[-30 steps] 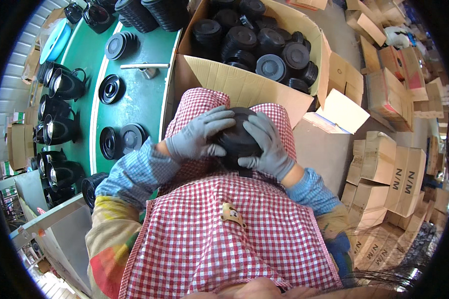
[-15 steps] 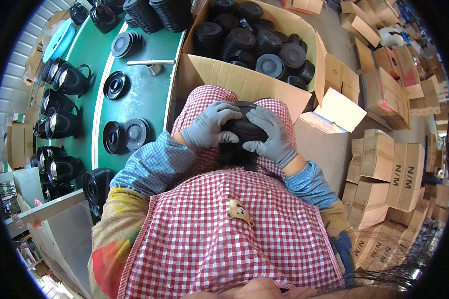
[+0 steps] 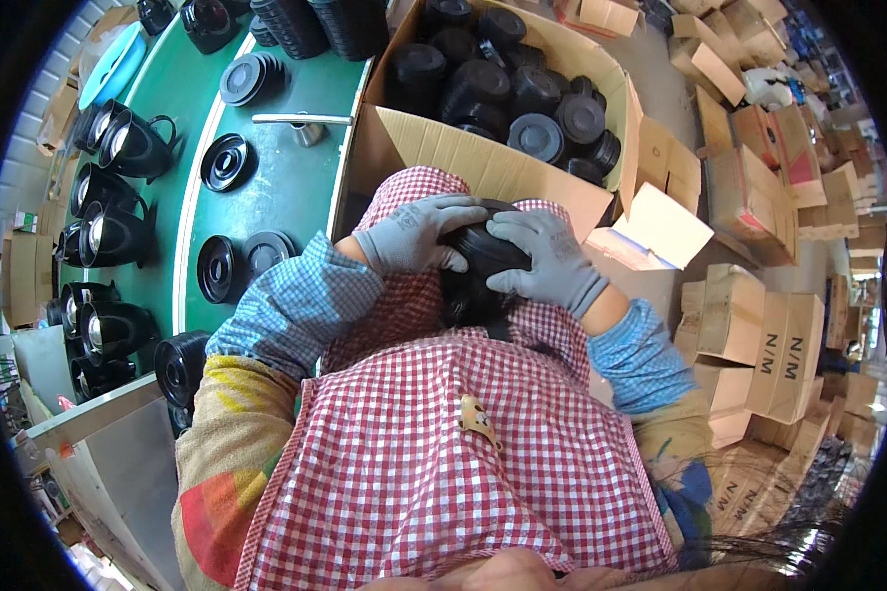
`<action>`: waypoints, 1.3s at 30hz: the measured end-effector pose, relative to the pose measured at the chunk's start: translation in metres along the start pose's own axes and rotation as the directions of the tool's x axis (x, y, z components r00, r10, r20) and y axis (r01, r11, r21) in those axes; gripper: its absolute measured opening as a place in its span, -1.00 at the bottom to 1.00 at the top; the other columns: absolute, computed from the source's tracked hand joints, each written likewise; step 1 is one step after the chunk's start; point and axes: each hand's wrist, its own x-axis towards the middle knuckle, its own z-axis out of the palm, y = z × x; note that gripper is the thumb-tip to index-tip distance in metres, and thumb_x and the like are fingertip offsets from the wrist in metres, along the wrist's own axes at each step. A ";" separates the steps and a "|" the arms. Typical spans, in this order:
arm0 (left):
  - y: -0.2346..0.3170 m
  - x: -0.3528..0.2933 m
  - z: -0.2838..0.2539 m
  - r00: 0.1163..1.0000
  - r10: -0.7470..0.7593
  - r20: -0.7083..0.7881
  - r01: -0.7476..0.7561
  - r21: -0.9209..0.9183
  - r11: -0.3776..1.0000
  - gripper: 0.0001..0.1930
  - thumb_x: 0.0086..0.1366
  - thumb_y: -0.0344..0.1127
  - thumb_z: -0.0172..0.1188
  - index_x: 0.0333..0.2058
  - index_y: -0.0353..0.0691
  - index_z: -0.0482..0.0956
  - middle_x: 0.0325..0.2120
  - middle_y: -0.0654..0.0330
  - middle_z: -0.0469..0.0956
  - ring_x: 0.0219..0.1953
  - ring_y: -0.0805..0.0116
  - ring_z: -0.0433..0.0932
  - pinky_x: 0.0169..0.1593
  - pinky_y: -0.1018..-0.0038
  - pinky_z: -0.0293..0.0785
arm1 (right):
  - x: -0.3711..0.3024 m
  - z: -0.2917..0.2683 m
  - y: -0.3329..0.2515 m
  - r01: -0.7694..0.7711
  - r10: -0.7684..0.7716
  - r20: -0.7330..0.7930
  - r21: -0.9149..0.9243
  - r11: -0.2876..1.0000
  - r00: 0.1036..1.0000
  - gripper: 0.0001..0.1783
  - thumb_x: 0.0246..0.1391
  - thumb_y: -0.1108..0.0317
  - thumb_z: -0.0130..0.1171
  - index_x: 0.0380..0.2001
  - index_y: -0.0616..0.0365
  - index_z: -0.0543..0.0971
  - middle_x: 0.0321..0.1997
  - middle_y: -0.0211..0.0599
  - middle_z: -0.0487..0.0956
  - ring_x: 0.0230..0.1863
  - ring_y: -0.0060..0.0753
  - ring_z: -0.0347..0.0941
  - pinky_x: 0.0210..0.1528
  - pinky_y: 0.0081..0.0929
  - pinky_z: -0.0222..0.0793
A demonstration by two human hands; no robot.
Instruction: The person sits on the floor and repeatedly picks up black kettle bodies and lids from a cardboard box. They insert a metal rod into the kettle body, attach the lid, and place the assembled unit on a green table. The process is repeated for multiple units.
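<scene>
Between my knees, over the red-checked apron, is a black round lid [image 3: 485, 250]. My left hand [image 3: 414, 234], in a grey glove, grips its left side with the fingers stretched across the top edge and the thumb on the near side. On the opposite side my right hand [image 3: 550, 260], gloved alike, clasps the rim between fingers and thumb. A dark part [image 3: 466, 301] shows just beneath the lid; its shape is mostly hidden by the lid and my hands.
Ahead stands an open carton [image 3: 463, 148] full of black lids. The green bench [image 3: 266, 202] at left holds loose black lids, a metal-barred fixture [image 3: 306, 126] and a row of black jugs [image 3: 116, 234]. Stacked cardboard boxes [image 3: 759, 325] stand on the right.
My left fingers have straightened and lie flatter over the lid. The lid looks slightly turned and tilted between my hands. My right hand keeps its hold, and the whole view has shifted a little.
</scene>
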 end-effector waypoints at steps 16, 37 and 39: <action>-0.026 -0.021 -0.004 0.994 -0.109 -0.023 0.110 0.045 0.993 -0.01 -0.05 0.16 0.51 0.35 -0.05 0.33 0.32 -0.05 0.33 0.45 -0.08 0.11 0.51 -0.09 -0.32 | 0.138 -0.055 -0.026 0.279 -0.234 0.360 -0.077 0.957 0.903 -0.05 0.28 -0.41 -0.21 0.49 0.05 0.15 0.56 0.03 0.10 0.59 -0.01 -0.10 0.57 -0.12 -0.27; -0.019 0.108 -0.018 0.831 -0.312 0.461 0.535 -0.505 0.677 -0.66 0.40 -0.20 0.19 0.08 -0.15 0.59 0.09 -0.01 0.57 0.16 0.06 0.54 0.28 0.17 0.38 | 0.037 0.001 0.083 0.453 -0.453 0.059 0.015 0.892 0.890 -0.16 0.11 -0.34 0.05 0.37 -0.15 0.39 0.52 -0.20 0.20 0.56 0.06 -0.05 0.53 0.27 -0.32; -0.022 0.094 0.018 0.952 -0.157 0.264 0.293 -0.629 0.721 -0.66 0.43 -0.20 0.16 0.11 -0.14 0.56 0.14 0.01 0.53 0.15 0.11 0.55 0.30 0.22 0.38 | 0.046 0.022 0.094 0.508 -0.487 -0.146 0.248 0.825 0.861 -0.21 0.13 -0.26 0.09 0.40 -0.26 0.35 0.57 -0.25 0.12 0.58 0.03 -0.09 0.52 0.26 -0.23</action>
